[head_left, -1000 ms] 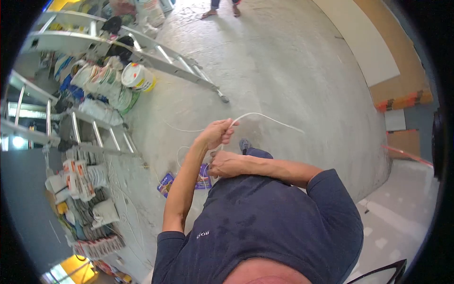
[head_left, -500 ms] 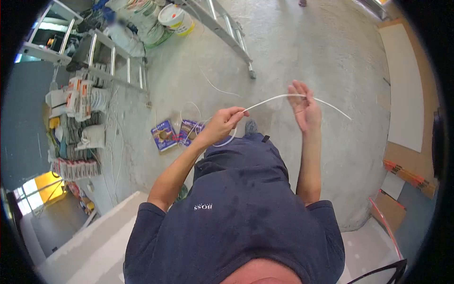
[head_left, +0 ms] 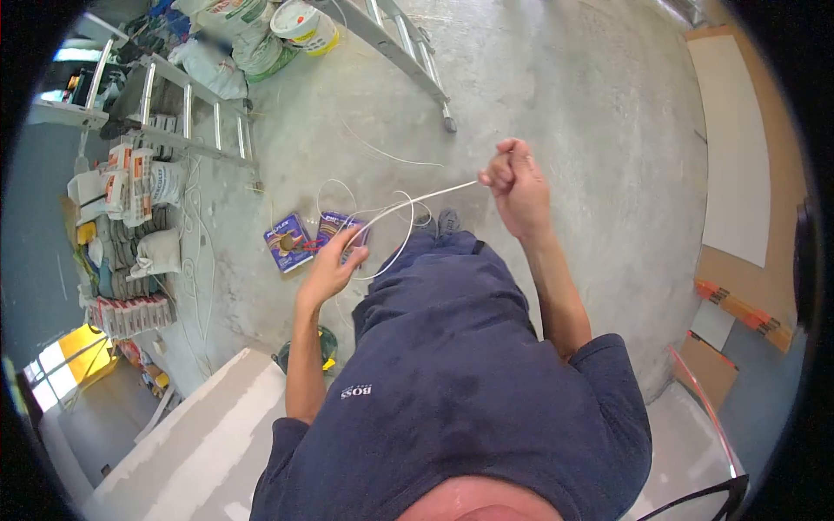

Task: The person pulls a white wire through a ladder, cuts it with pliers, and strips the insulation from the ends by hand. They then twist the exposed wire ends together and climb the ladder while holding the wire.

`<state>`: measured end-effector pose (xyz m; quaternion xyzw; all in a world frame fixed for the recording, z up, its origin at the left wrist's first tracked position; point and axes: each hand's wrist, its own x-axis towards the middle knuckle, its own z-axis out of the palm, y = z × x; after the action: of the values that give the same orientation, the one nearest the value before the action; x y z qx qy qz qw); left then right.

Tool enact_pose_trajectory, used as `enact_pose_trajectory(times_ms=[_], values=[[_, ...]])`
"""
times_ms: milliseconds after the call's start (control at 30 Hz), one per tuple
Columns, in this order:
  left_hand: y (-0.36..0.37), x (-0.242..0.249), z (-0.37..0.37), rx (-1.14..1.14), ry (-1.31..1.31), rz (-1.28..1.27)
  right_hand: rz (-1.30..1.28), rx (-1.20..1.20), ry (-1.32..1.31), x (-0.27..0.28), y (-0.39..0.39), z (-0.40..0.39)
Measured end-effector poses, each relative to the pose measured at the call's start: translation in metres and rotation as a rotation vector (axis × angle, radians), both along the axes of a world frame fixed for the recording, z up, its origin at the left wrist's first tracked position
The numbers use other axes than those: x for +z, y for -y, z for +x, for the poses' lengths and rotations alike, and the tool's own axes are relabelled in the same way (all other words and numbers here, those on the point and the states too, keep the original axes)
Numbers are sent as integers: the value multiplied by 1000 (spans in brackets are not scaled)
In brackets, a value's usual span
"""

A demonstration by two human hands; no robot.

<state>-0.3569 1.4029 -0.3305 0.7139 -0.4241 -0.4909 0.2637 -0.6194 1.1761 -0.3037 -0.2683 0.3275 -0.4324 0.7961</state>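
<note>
A thin white cable (head_left: 426, 197) stretches between my two hands above the concrete floor. My right hand (head_left: 514, 184) is closed in a fist around one end of it, raised in front of me. My left hand (head_left: 334, 262) sits lower and to the left, fingers curled loosely on the cable where it loops down. More of the white cable lies in loose coils (head_left: 347, 193) on the floor beyond my hands. Two blue cable packs (head_left: 302, 240) lie on the floor just past my left hand.
An aluminium ladder (head_left: 407, 52) lies across the floor at the top, with a second ladder (head_left: 165, 113) and a paint bucket (head_left: 304, 26) at upper left. Stacked sacks and boxes (head_left: 130, 234) line the left wall. Plasterboard sheets (head_left: 738, 148) rest at right; a white board (head_left: 200, 443) sits lower left.
My right hand has gone from open-fingered to a fist on the cable. My left hand has dropped lower and left, and the cable now loops between the hands.
</note>
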Motion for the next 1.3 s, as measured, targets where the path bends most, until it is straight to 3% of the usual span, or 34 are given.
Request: enact_pose_trajectory(times_ms=[100, 200, 267, 300, 367, 433, 500, 533, 600, 667, 767, 833, 867, 933, 1000, 1100, 1133, 1300], values=[[77, 72, -29, -271, 405, -358, -116, 12, -11, 9, -23, 24], [135, 76, -75, -332, 289, -557, -175, 76, 38, 5, -24, 20], [171, 62, -99, -279, -342, -360, -176, 166, 160, -2, -4, 6], [184, 59, -107, -285, -345, -354, -172, 159, 159, -7, 14, -9], [212, 51, -125, -245, -160, -188, -684, 402, -309, -17, 66, -61], [236, 24, -132, -206, -80, -190, -690, 371, -572, -63, 122, -132], [262, -9, -130, -127, -64, -256, -18, 31, -722, -165, 160, -210], [279, -20, -132, -72, -66, -267, 269, -90, -675, -216, 177, -251], [325, -30, -137, -19, 43, -299, 676, 8, -386, -299, 183, -312], [371, -35, -141, 57, 53, -230, 808, 103, -244, -352, 198, -346], [428, -24, -162, 170, 59, -127, 734, 64, -246, -430, 244, -386], [446, -10, -174, 229, 78, -124, 717, 222, -312, -457, 276, -408], [449, -4, -182, 244, 140, -98, 701, 350, -390, -462, 286, -413], [462, 2, -195, 279, 193, -46, 765, 365, -416, -404, 314, -392], [463, 6, -206, 396, 151, 3, 547, 274, -375, -418, 315, -389], [458, 24, -219, 628, 18, -55, 759, 533, -554, -347, 344, -377], [460, 28, -219, 768, -103, -115, 768, 567, -572, -344, 348, -376], [480, 28, -201, 866, -92, -140, 761, 733, -682, -332, 390, -373]])
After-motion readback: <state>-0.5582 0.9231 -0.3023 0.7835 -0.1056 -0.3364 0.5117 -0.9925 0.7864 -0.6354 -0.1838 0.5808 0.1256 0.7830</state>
